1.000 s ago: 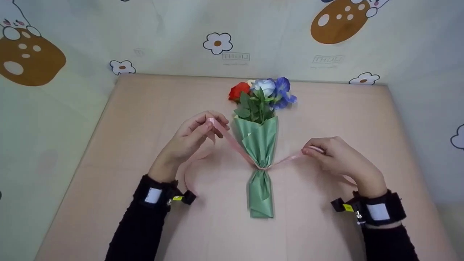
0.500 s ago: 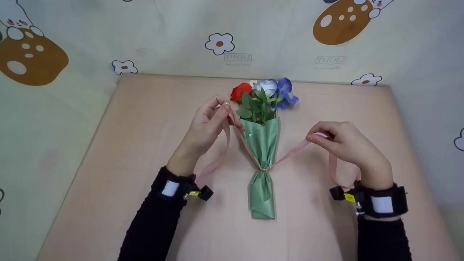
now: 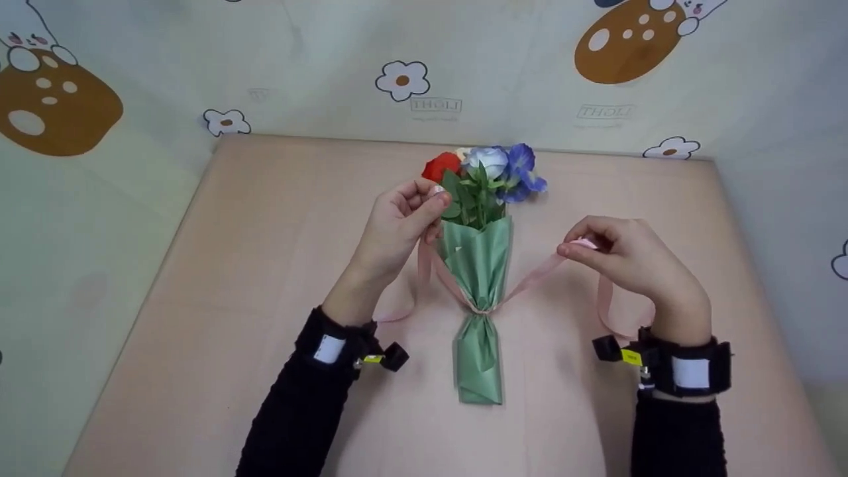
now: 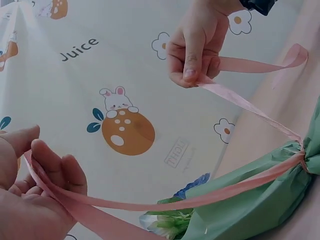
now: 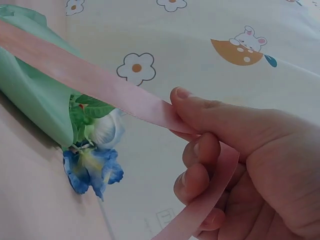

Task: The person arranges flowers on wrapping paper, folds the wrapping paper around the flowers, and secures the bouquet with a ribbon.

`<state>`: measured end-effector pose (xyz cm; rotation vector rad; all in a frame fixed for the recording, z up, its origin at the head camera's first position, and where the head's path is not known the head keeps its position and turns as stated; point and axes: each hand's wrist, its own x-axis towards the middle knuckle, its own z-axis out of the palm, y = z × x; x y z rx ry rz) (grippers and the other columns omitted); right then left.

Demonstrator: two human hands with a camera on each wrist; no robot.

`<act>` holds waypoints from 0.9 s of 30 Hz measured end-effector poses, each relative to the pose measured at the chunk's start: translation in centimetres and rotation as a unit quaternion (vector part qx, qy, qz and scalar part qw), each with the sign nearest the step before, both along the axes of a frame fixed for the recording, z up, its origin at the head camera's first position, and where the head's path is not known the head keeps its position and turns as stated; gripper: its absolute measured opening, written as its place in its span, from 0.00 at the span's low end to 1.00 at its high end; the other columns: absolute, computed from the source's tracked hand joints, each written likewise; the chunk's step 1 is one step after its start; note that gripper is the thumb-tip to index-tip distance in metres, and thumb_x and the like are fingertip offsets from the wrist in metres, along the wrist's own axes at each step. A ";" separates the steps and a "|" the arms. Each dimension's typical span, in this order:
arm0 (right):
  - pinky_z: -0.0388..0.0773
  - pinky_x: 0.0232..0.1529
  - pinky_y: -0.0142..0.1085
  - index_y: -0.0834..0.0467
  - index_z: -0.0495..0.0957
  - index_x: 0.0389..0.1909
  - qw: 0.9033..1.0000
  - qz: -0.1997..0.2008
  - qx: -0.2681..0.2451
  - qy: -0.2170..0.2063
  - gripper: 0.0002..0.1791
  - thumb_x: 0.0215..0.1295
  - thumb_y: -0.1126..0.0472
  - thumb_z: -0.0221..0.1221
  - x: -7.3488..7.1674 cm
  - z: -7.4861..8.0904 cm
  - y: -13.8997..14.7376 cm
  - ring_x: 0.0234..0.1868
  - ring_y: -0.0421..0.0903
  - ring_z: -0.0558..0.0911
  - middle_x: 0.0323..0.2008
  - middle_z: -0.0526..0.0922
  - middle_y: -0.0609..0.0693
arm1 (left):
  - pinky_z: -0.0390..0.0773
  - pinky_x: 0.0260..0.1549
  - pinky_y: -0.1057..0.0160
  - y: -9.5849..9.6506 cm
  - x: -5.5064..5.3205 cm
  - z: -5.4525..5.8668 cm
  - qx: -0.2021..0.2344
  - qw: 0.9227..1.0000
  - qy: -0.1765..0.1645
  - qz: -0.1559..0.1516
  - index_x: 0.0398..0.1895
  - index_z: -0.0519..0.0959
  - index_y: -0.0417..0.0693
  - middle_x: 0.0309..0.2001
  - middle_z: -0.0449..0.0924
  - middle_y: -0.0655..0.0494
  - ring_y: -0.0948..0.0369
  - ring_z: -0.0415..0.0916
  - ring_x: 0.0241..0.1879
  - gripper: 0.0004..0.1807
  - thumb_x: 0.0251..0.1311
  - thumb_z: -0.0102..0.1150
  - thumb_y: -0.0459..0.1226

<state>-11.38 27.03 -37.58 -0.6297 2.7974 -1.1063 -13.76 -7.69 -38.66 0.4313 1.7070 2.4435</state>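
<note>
A bouquet in green wrapping paper (image 3: pixel 483 255) lies on the table, blooms at the far end. A red flower (image 3: pixel 440 167), a pale blue rose (image 3: pixel 489 161) and a deep blue flower (image 3: pixel 521 169) show above green leaves. Pink ribbon (image 3: pixel 534 274) circles the gathered waist of the wrapping, and its two ends rise apart. My left hand (image 3: pixel 401 225) holds one end beside the upper wrapping, with a loose tail hanging below; in the left wrist view that ribbon (image 4: pixel 220 197) loops over the fingers. My right hand (image 3: pixel 633 258) pinches the other end between thumb and curled fingers.
The bouquet rests on a pale pink table (image 3: pixel 298 179). Behind it stands a backdrop (image 3: pixel 318 59) printed with flowers and cartoon rabbits. Each wrist wears a black strap with a small camera; the right ribbon tail (image 3: pixel 606 308) hangs near the right one.
My left hand has moved right and up the table, close to the blooms, with its ribbon end. The right hand has risen somewhat, still holding the other end. The bouquet stays in place.
</note>
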 end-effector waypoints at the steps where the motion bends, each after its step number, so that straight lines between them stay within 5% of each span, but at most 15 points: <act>1: 0.68 0.28 0.29 0.52 0.90 0.42 1.000 0.001 0.000 0.000 0.03 0.74 0.58 0.72 0.0 0.0 0.0 0.28 0.45 0.73 0.28 0.79 0.46 | 0.74 0.25 0.69 0.0 0.1 0.0 -0.012 1.000 -0.002 -0.004 0.46 0.79 0.40 0.33 0.79 0.53 0.62 0.69 0.23 0.03 0.81 0.55 0.28; 7: 0.70 0.30 0.28 0.52 0.89 0.47 1.000 0.025 -0.007 0.001 0.05 0.74 0.60 0.72 -0.1 -0.3 0.3 0.30 0.44 0.75 0.31 0.79 0.44 | 0.75 0.27 0.69 0.4 0.5 0.1 -0.077 0.997 -0.009 -0.028 0.54 0.80 0.36 0.35 0.77 0.51 0.61 0.69 0.26 0.09 0.83 0.51 0.30; 12: 0.73 0.35 0.28 0.55 0.86 0.55 0.998 0.059 -0.034 -0.007 0.17 0.67 0.71 0.72 0.2 -0.4 1.1 0.33 0.43 0.77 0.33 0.78 0.45 | 0.77 0.29 0.68 0.8 0.6 -0.2 -0.103 0.994 -0.013 -0.039 0.63 0.76 0.34 0.41 0.80 0.46 0.60 0.71 0.26 0.13 0.81 0.55 0.27; 16: 0.74 0.38 0.27 0.58 0.84 0.58 0.998 0.054 -0.034 -0.012 0.25 0.60 0.78 0.70 0.3 -0.2 1.8 0.37 0.43 0.79 0.36 0.80 0.47 | 0.78 0.30 0.69 1.1 0.3 -0.6 -0.113 0.992 -0.047 -0.044 0.71 0.74 0.33 0.44 0.82 0.40 0.60 0.73 0.27 0.20 0.80 0.57 0.27; 21: 0.73 0.36 0.27 0.57 0.85 0.55 1.000 0.009 0.006 -0.019 0.17 0.67 0.72 0.69 0.2 -0.2 2.4 0.37 0.43 0.78 0.36 0.81 0.48 | 0.79 0.32 0.68 1.0 0.1 -1.0 -0.141 0.984 -0.102 -0.032 0.59 0.83 0.31 0.41 0.85 0.44 0.61 0.76 0.29 0.12 0.79 0.56 0.25; 27: 0.71 0.30 0.27 0.56 0.88 0.44 0.999 -0.015 0.021 -0.030 0.09 0.67 0.71 0.68 0.5 -0.3 4.1 0.30 0.43 0.75 0.31 0.80 0.47 | 0.81 0.31 0.66 0.5 -0.2 -0.8 -0.142 0.985 -0.098 -0.022 0.52 0.83 0.34 0.35 0.83 0.49 0.60 0.75 0.26 0.07 0.81 0.56 0.27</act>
